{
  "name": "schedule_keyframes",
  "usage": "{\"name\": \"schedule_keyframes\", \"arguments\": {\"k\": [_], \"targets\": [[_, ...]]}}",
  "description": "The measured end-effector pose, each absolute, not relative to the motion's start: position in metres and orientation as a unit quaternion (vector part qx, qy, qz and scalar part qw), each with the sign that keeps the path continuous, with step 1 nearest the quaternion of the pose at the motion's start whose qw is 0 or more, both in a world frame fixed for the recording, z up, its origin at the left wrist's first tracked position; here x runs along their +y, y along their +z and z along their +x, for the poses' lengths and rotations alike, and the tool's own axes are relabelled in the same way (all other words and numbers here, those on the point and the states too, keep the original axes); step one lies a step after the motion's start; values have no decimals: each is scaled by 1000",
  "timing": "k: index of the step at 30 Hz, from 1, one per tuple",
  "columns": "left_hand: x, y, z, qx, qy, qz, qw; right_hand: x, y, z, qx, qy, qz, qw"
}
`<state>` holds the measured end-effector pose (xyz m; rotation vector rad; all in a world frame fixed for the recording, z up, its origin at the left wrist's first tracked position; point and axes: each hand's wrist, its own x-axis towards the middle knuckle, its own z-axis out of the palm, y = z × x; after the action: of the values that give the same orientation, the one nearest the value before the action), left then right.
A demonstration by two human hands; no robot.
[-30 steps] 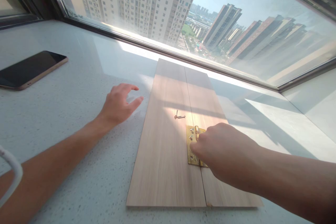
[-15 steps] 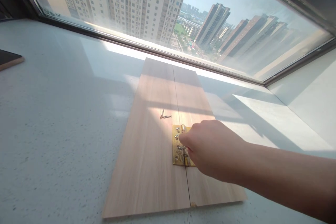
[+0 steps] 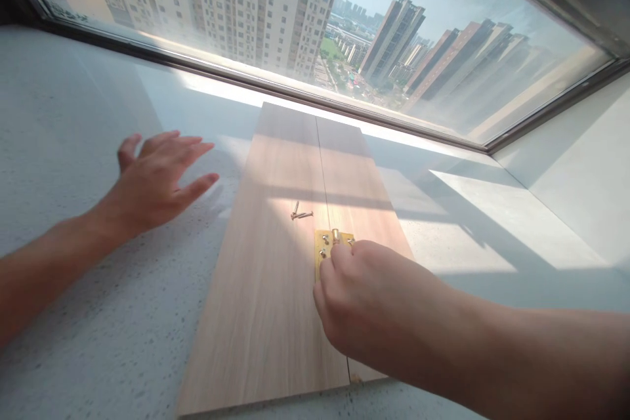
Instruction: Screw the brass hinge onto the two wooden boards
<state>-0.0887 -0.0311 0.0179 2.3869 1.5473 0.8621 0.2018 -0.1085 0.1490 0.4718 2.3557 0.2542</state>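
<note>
While the hinge [image 3: 329, 246] lies along the central seam [image 3: 321, 161], the nearer right hand [image 3: 361, 292] curls over it, grip hidden. Frame left, the left hand [image 3: 152, 185] splays empty.

No readable lettering, labels, brands, numbers or signs on anything in view.

Two pale wood boards [image 3: 275, 256] flat, side by side, long edges meeting in narrow seam. Brass-coloured hinge [image 3: 327, 246] flat across seam, lower part hidden, screws [image 3: 325, 239] at upper holes. Loose screws [image 3: 304, 214] on left board beyond hinge.
</note>
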Motion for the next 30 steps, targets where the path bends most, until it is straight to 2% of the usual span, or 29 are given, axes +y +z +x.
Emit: {"name": "schedule_keyframes", "arguments": {"k": [2, 4, 9, 15, 18, 20, 22, 26, 28, 30], "targets": [[-22, 28, -22, 478, 239, 838, 106, -115, 146, 204, 923, 115, 159, 332], [-27, 28, 18, 435, 287, 833, 186, -118, 143, 204, 926, 103, 166, 322], [-46, 18, 23, 425, 385, 753, 322, -104, 147, 194, 858, -17, 345, 379], [-48, 22, 23, 409, 379, 772, 304, -84, 153, 186, 745, -47, 568, 346], [-48, 22, 27, 410, 394, 770, 288, -85, 153, 190, 704, -62, 625, 331], [-48, 21, 26, 411, 402, 766, 288, -92, 151, 194, 742, -35, 576, 341], [-48, 21, 26, 410, 409, 761, 291, -103, 148, 199, 820, 27, 460, 340], [-48, 21, 25, 407, 416, 759, 293, -128, 130, 201, 906, 202, 269, 257], [-48, 21, 26, 407, 415, 761, 289, -137, 119, 198, 903, 237, 264, 241], [-48, 21, 26, 408, 416, 762, 283, -139, 111, 192, 892, 220, 309, 245]]}}
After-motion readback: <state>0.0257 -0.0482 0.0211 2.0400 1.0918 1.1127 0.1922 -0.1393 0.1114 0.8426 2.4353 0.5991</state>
